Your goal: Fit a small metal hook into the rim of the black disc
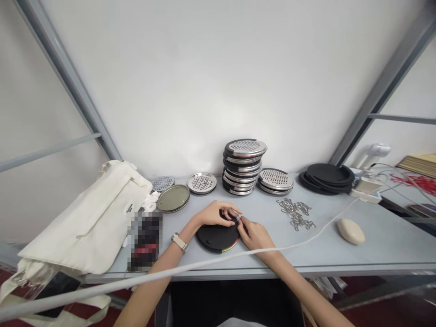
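Note:
A round black disc point(213, 238) lies on the grey table in front of me, with a coloured strip showing along its lower right rim. My left hand point(218, 214) reaches over its far side, fingers bent and thumb at the right edge, gripping it there. At that same edge my right hand point(252, 234) pinches a small silvery metal clip point(237, 219); the fingertips hide most of the clip. To the right is a loose heap of metal wire clips point(297, 213).
Behind stand a tall stack of perforated metal discs point(242, 168) and a lower stack point(275, 179). Black discs point(329, 177) lie by a power strip point(366, 195). A white bag point(85, 222) is left, a cream oval object point(350, 230) right. A white cable point(204, 261) crosses the foreground.

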A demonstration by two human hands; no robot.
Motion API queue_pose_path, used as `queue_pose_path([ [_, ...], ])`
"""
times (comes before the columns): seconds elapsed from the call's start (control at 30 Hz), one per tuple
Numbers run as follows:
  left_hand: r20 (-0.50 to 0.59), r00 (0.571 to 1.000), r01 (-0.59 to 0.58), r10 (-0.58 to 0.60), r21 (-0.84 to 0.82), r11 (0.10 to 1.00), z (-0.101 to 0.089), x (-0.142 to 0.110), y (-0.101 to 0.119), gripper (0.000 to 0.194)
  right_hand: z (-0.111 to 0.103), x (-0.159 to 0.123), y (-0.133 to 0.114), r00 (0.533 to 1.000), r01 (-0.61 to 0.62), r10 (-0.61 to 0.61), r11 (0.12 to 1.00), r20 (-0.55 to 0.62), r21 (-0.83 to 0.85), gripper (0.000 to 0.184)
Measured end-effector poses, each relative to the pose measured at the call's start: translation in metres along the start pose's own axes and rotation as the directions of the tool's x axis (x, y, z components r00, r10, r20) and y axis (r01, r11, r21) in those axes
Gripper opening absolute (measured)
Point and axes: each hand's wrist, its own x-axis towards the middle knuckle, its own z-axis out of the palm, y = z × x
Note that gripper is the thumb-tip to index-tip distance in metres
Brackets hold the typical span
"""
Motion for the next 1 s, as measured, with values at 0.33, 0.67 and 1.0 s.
queue_pose_path([
  [0.33,0.017,1.0,-0.016,0.016,-0.014,1.0,0.0007,0.0,0.0044,0.042,-0.002,-0.0006,-0.001,0.999,-0.026,0.029,0.996,-0.032,0.09,0.032],
  [0.67,0.026,1.0,-0.007,0.006,0.042,0.999,0.0002,0.0003,0.0029,0.045,-0.005,-0.001,-0.0017,0.999,0.0,0.004,0.996,-0.04,0.086,0.035],
  [1.0,0.007,1.0,-0.024,0.023,0.092,0.995,-0.0001,-0.0004,0.006,0.045,0.0012,0.002,0.0015,0.999,-0.009,0.009,1.0,-0.044,0.001,0.042],
])
